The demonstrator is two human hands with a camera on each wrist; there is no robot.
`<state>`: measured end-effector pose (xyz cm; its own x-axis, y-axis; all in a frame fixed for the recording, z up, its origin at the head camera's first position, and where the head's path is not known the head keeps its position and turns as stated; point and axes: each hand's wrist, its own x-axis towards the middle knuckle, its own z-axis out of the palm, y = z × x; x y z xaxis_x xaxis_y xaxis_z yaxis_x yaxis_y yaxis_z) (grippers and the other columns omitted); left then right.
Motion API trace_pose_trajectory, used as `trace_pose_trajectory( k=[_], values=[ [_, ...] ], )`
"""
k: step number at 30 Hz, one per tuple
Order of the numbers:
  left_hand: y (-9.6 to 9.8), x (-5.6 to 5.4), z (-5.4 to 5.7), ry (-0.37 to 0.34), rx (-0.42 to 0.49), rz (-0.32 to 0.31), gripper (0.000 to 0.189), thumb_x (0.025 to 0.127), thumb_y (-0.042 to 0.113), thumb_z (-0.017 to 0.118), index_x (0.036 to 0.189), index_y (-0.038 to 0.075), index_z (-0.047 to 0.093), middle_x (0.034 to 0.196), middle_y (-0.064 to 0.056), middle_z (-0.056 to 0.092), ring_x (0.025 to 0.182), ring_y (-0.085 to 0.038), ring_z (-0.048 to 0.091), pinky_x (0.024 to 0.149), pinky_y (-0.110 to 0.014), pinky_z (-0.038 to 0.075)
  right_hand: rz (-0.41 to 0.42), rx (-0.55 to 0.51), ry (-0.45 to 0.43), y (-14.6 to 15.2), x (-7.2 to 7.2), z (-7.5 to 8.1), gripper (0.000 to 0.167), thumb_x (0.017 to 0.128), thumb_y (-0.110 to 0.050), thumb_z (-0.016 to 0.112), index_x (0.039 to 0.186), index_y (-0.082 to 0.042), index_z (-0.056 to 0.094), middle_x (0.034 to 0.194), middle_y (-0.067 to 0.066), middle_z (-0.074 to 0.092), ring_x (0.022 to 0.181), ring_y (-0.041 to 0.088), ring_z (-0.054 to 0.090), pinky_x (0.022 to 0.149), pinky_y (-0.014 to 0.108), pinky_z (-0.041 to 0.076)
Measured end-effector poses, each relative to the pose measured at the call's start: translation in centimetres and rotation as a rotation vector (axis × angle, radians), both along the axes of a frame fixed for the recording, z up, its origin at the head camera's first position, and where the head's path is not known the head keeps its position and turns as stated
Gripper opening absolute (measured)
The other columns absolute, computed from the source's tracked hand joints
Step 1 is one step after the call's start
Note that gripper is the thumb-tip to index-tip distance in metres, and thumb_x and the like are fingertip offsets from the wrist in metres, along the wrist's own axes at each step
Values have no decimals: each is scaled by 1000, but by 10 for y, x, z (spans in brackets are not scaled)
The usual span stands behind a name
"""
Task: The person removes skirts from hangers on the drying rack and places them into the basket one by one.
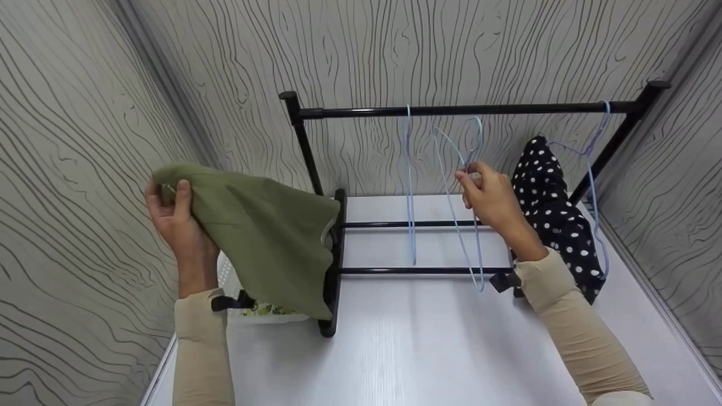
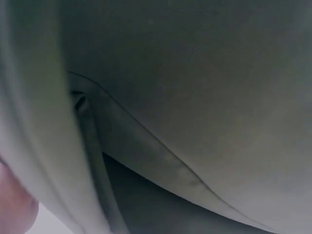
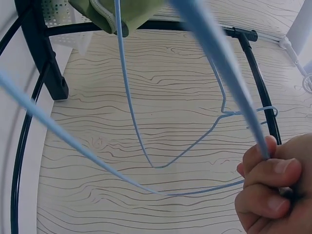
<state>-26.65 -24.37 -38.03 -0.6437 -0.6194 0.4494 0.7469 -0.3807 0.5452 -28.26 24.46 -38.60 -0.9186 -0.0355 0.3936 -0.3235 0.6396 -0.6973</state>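
My left hand (image 1: pixel 183 225) holds an olive-green garment (image 1: pixel 265 237) by its upper corner, the thumb in front and the fingers partly hidden by cloth. The garment hangs toward the rack's left end; a stitched hem (image 2: pixel 165 156) fills part of the left wrist view, and a pale zipper (image 3: pixel 103 12) shows in the right wrist view. Below its hook, a light blue wire hanger (image 1: pixel 449 192) is pinched by my right hand (image 1: pixel 492 194), fingers curled round the wire. That hook appears just under the rail in the head view. Another blue hanger (image 1: pixel 410 192) hangs bare from the rail.
A black clothes rack (image 1: pixel 361 112) stands on a white surface (image 1: pixel 383 349) before wood-grain walls. At its right end, a black polka-dot garment (image 1: pixel 555 220) hangs with a bluish-purple hanger (image 1: pixel 592 180). A white basket (image 1: pixel 271 319) sits partly behind the green cloth.
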Motion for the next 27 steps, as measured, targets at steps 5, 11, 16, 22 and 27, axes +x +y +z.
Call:
trace_pose_trajectory(
  k=[5, 11, 16, 22, 27],
  values=[
    [-3, 0, 5, -9, 27, -11, 43, 102, -3, 67, 143, 5, 57, 125, -14, 64, 108, -24, 65, 92, -35, 58, -2, -11, -8, 1, -2, 1, 31, 114, -28, 54, 125, 0, 63, 60, -3, 56, 47, 3, 43, 43, 21, 32],
    [-6, -2, 7, -18, 23, -8, 41, 101, -5, 66, 140, 5, 57, 122, -13, 64, 105, -23, 64, 90, -35, 58, -1, -24, -1, 1, -5, 2, 33, 114, -21, 51, 131, 3, 65, 64, 1, 60, 53, 4, 47, 47, 20, 34],
    [-12, -6, 5, -34, 5, 4, 39, 101, -5, 66, 139, 4, 59, 124, -14, 64, 110, -24, 64, 96, -35, 56, 6, -19, 30, -2, -8, 5, 33, 114, -20, 51, 132, 4, 65, 66, 7, 62, 55, 5, 50, 48, 19, 36],
    [-20, -12, 6, -79, -8, 23, 39, 100, -3, 69, 138, 3, 61, 128, -15, 65, 115, -25, 63, 100, -35, 55, 22, -27, 34, -6, -9, 9, 34, 114, -21, 51, 133, 4, 64, 68, 6, 62, 57, 4, 51, 50, 19, 37],
    [-26, -17, 10, -84, -9, 47, 42, 101, -3, 69, 141, 4, 59, 129, -15, 64, 117, -25, 62, 102, -36, 54, 22, -22, 35, -9, -9, 12, 35, 114, -20, 51, 136, 4, 63, 68, 0, 59, 59, 4, 51, 53, 19, 38]
  ],
)
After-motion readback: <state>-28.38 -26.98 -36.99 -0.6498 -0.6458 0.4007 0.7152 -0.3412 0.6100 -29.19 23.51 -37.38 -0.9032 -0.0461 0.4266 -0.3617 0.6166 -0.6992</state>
